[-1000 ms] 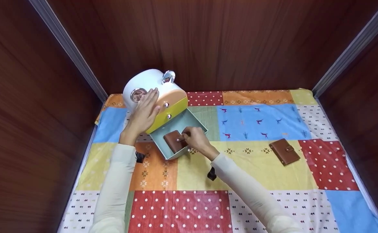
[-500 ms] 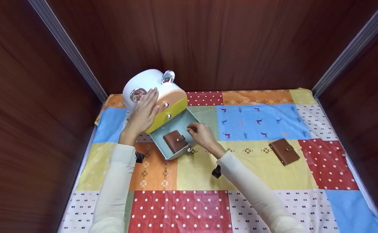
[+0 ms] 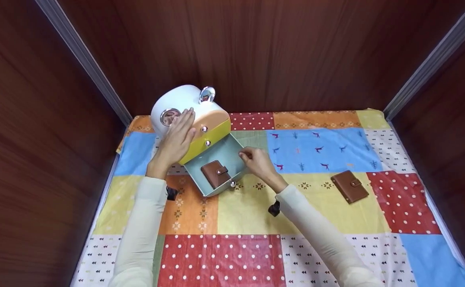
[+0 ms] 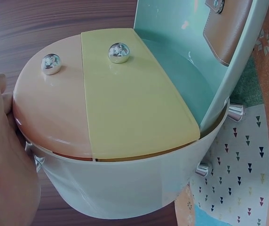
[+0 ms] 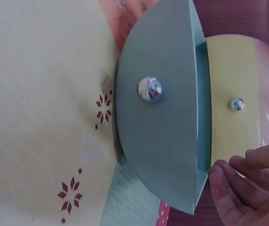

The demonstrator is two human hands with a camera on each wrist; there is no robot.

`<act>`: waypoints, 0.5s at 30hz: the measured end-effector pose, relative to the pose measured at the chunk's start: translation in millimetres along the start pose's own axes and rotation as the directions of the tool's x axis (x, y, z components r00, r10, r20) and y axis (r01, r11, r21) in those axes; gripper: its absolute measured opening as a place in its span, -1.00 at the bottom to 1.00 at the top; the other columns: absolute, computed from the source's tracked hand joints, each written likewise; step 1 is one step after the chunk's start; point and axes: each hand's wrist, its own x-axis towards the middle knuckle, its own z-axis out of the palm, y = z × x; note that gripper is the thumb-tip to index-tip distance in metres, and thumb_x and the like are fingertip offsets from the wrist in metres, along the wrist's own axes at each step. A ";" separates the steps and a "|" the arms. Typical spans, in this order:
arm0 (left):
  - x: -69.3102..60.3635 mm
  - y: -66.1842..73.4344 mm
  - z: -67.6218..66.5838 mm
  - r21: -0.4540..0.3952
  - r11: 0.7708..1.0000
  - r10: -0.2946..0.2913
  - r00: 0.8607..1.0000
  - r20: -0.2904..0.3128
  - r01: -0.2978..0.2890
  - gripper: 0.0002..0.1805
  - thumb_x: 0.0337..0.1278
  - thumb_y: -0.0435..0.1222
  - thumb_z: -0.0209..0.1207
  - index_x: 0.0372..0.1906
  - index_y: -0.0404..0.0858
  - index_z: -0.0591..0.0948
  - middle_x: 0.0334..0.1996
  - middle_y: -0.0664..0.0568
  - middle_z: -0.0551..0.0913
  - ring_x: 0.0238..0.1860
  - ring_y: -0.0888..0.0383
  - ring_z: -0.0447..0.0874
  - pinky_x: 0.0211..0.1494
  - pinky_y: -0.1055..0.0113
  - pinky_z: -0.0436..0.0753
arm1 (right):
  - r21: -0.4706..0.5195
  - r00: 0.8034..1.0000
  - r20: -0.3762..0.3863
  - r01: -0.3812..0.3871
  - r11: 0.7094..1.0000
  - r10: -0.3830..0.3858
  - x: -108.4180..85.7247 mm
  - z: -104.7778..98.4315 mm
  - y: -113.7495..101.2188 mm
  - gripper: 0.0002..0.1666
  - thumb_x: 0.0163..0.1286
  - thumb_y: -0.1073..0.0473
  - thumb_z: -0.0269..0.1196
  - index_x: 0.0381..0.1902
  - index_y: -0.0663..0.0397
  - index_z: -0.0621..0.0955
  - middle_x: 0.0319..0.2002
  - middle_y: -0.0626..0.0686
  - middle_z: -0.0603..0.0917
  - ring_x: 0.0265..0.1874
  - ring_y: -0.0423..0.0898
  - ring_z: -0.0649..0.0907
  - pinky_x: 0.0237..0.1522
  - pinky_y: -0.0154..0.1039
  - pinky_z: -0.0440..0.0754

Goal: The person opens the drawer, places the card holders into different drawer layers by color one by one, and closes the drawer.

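Observation:
A small rounded white chest of drawers stands at the back left, tilted toward the right in its placing. My left hand rests on its top with straight fingers. The green bottom drawer is pulled out, and a small brown leather wallet with a snap strap lies inside. My right hand is over the drawer's right edge, fingers loosely curled with nothing between them. In the right wrist view its fingertips are near the corner of the drawer front; whether they touch it I cannot tell.
A second brown leather wallet lies on the patchwork tablecloth at the right. Above the green drawer, the yellow drawer and orange drawer are closed. Dark wood panels enclose the table at the back and sides.
My right hand has let go of the wallet in the drawer and moved right to the drawer's edge. The wallet stays in the drawer. My left hand has not visibly moved.

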 end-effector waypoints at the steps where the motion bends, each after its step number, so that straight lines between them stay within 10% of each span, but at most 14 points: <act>1: 0.1 0.2 -0.1 0.001 1.000 -0.002 1.000 0.001 0.002 -0.35 0.78 -0.04 -0.28 0.74 -0.15 0.05 0.76 -0.01 0.02 0.78 -0.01 -0.11 0.84 0.02 -0.21 | 0.003 1.000 0.000 -0.001 1.000 0.001 -0.2 -1.9 0.6 -0.73 0.59 0.18 0.27 -0.04 0.24 0.81 -0.15 0.17 0.87 -0.18 0.07 0.80 0.01 0.03 0.79; 15: 0.3 0.1 -0.8 0.013 1.000 0.006 1.000 0.002 -0.006 -0.37 0.78 -0.07 -0.27 0.74 -0.13 0.06 0.76 0.05 0.03 0.78 0.02 -0.12 0.84 0.06 -0.19 | 0.013 0.998 -0.048 -0.031 0.999 0.032 -4.1 -23.9 14.3 -0.76 0.56 0.20 0.29 -0.07 0.26 0.81 -0.15 0.24 0.87 -0.20 0.14 0.83 0.00 0.05 0.82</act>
